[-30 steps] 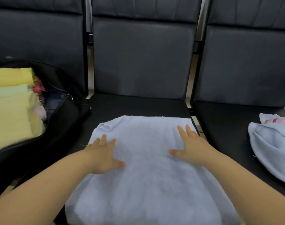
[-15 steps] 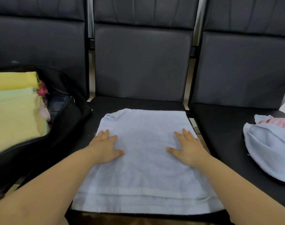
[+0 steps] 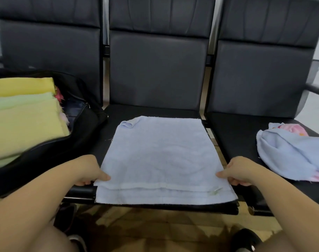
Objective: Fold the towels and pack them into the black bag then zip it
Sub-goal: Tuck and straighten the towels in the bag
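A light blue towel (image 3: 160,157), folded into a flat rectangle, lies on the middle black seat (image 3: 155,110). My left hand (image 3: 88,170) pinches its near left edge, thumb on top and fingers underneath. My right hand (image 3: 239,170) pinches the near right edge the same way. The open black bag (image 3: 77,135) sits on the left seat, with folded yellow towels (image 3: 26,124) and a pale green one (image 3: 22,100) stacked inside it.
On the right seat (image 3: 233,135) lies a loose heap of light blue towel (image 3: 289,155) with a pink cloth (image 3: 291,129) tucked in it. Black seat backs rise behind. Tiled floor and dark shoes show below the seat's front edge.
Both hands slid from lying flat on top of the blue towel out and back to its near side edges, where they now pinch it. The towel lies smoother.
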`<state>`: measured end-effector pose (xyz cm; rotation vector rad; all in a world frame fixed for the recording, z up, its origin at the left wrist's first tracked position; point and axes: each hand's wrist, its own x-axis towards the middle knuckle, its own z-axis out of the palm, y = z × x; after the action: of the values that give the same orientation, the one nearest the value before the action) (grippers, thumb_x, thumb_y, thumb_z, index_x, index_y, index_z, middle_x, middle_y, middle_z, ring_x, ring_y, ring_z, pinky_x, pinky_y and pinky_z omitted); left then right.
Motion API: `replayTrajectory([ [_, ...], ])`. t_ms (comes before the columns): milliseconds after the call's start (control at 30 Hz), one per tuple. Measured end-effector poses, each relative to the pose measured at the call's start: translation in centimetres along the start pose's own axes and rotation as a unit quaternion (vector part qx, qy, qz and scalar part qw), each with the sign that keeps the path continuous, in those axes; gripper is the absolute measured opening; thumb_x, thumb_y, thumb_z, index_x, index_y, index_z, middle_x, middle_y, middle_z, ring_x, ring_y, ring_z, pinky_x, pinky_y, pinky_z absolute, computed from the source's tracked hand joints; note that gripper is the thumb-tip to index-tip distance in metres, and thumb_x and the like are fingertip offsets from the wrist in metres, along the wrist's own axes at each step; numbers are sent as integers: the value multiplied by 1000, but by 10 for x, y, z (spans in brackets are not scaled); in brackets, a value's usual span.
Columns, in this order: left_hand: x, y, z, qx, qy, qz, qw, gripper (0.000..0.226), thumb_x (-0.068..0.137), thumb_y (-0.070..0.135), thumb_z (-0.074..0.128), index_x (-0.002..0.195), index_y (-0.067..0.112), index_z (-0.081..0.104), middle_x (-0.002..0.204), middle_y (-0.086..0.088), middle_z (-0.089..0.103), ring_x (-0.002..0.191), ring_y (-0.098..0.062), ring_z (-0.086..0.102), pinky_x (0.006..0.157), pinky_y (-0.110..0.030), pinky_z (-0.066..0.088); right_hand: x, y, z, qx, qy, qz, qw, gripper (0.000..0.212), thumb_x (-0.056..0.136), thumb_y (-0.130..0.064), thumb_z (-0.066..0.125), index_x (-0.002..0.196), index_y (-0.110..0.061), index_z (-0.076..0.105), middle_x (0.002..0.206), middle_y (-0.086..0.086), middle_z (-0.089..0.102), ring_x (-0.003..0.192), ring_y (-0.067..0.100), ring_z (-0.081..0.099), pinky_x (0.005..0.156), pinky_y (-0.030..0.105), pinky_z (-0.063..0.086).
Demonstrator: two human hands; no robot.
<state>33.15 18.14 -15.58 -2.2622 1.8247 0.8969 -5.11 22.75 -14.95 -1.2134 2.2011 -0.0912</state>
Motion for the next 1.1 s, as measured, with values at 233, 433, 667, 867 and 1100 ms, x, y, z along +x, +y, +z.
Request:
replayTrajectory([
  [233,-9,-6,5,-107,-29,-15,994,26,93,29,59,80,6,56,65,-5,59,46,-14,48,41,-19,38,-21,6,9,55,-24,33,998,35,81,-37,74,74,-7,59,63,4,61,53,14,49,49,21,40],
  [433,-20,-2,2,-208,-62,-23,976,24,97,16,53,82,-1,60,56,-8,65,46,-14,55,39,-19,40,-28,2,13,3,28,22,999,35,81,-31,75,74,-8,50,71,6,51,61,17,47,56,24,42],
  [667,-35,0,3,-222,-57,-29,973,32,98,24,53,83,-3,62,66,-11,66,58,-20,60,52,-26,46,-33,-6,19,-133,40,-21,990,36,92,-30,58,66,-12,42,67,1,41,58,13,40,56,21,36],
  [867,-42,10,-8,-380,73,48,921,27,101,24,46,94,1,57,76,-14,63,61,-24,57,54,-29,44,-36,-7,0,159,113,-79,978,7,85,-6,64,79,-6,59,77,15,67,66,24,69,69,35,59],
  [1100,-64,11,-26,-357,102,52,927,24,92,24,60,79,4,60,67,-10,59,55,-17,50,49,-26,41,-69,-4,-39,439,224,-186,850,18,85,-4,68,95,-11,54,78,10,61,61,14,59,49,16,54],
])
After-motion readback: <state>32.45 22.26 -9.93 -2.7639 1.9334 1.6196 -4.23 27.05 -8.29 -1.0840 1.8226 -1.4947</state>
